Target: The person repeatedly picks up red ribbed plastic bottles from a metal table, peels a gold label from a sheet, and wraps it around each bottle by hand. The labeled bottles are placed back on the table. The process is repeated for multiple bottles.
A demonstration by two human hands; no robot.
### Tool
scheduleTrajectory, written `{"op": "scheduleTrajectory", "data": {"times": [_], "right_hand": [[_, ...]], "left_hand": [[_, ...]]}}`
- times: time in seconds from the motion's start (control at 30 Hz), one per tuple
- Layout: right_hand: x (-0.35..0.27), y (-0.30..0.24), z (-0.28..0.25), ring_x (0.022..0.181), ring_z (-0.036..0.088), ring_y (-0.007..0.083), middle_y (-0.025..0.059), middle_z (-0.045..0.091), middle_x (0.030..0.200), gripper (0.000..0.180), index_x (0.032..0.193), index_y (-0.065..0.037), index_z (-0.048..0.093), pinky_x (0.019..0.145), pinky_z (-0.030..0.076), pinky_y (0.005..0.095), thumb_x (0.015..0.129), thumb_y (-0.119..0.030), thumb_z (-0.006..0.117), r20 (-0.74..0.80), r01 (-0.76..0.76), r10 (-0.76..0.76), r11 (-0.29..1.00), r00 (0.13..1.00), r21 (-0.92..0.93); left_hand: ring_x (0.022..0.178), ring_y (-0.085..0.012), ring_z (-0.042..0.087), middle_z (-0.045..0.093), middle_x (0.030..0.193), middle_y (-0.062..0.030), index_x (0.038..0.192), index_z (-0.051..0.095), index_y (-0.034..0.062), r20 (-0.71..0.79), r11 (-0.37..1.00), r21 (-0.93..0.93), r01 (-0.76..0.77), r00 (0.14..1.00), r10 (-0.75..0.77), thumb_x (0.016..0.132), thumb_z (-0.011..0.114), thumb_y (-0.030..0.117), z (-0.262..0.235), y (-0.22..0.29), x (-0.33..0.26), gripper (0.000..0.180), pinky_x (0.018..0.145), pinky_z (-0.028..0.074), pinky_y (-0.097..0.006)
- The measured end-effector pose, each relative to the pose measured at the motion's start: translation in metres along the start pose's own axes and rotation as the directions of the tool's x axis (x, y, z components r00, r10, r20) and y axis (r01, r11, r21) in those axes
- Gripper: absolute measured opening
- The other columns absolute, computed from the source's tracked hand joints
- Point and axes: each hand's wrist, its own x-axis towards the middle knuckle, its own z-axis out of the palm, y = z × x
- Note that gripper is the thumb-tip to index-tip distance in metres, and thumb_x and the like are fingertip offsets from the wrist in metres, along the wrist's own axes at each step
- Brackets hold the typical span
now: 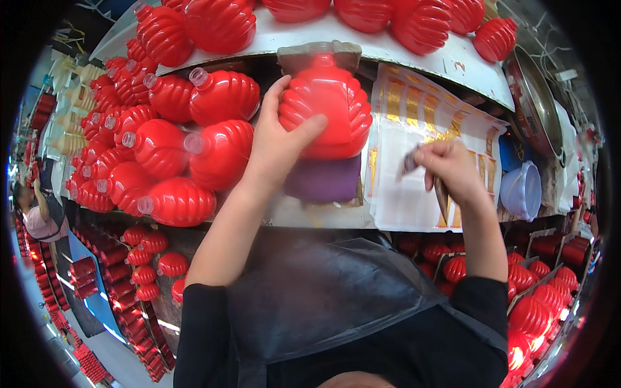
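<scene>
A red ribbed plastic bottle [335, 116] lies with its neck pointing away, on a purple cloth pad [323, 180]. My left hand [284, 126] grips its left side, with the thumb across the smooth front panel. To the right of the bottle, my right hand [453, 169] is closed over a white sheet with gold stickers [401, 187]. From below its fingers juts a slim, pointed, brownish tool [442, 202], whose exact kind I cannot make out. A dark, blurred end shows by the fingertips; I cannot tell whether it belongs to the same tool.
Red bottles [223, 155] crowd the table's left side, and more stand on a white shelf [472, 68] at the back. A pale blue bucket [521, 191] and a large metal pan [537, 97] sit at right. Another person [44, 216] is at far left.
</scene>
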Motion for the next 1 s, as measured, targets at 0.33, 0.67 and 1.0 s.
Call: {"op": "scheduleTrajectory", "data": {"times": [0.33,0.67,1.0], "right_hand": [[0.026,-0.099,0.079,0.064,0.070,0.0243,0.0134,0.074,0.091,0.026,0.107,-0.001,0.072,0.054,0.054,0.0320,0.081,0.001,0.072,0.456,0.640,-0.801,-0.122,0.388,-0.758],[0.000,-0.054,0.110,0.058,0.063,0.0158,0.0224,0.074,0.109,0.042,0.112,0.008,0.072,0.051,0.048,0.0276,0.073,-0.007,0.068,0.553,0.383,-0.696,-0.407,0.458,-0.829],[0.058,-0.072,0.074,0.074,0.064,0.0273,0.0095,0.062,0.090,0.036,0.125,-0.013,0.074,0.064,0.052,0.0375,0.090,-0.018,0.076,0.118,0.672,-0.790,0.421,0.602,-0.609]], "left_hand": [[0.131,-0.0253,0.055,0.052,0.144,-0.0185,0.156,0.037,0.0003,0.014,0.998,0.010,-0.065,0.998,0.065,0.092,0.078,0.029,-0.005,0.014,0.018,0.081,0.110,0.047,-0.039],[0.123,-0.0350,0.063,0.064,0.130,-0.0224,0.139,0.054,-0.0016,-0.050,0.924,0.368,-0.107,0.990,0.135,0.083,0.086,0.037,0.004,0.011,0.036,0.075,0.104,0.051,-0.043],[0.134,-0.0408,0.052,0.049,0.145,-0.0253,0.148,0.042,-0.0021,0.092,0.792,0.504,-0.343,0.934,0.346,0.078,0.090,0.039,-0.008,0.000,0.010,0.094,0.113,0.044,-0.048]]}}
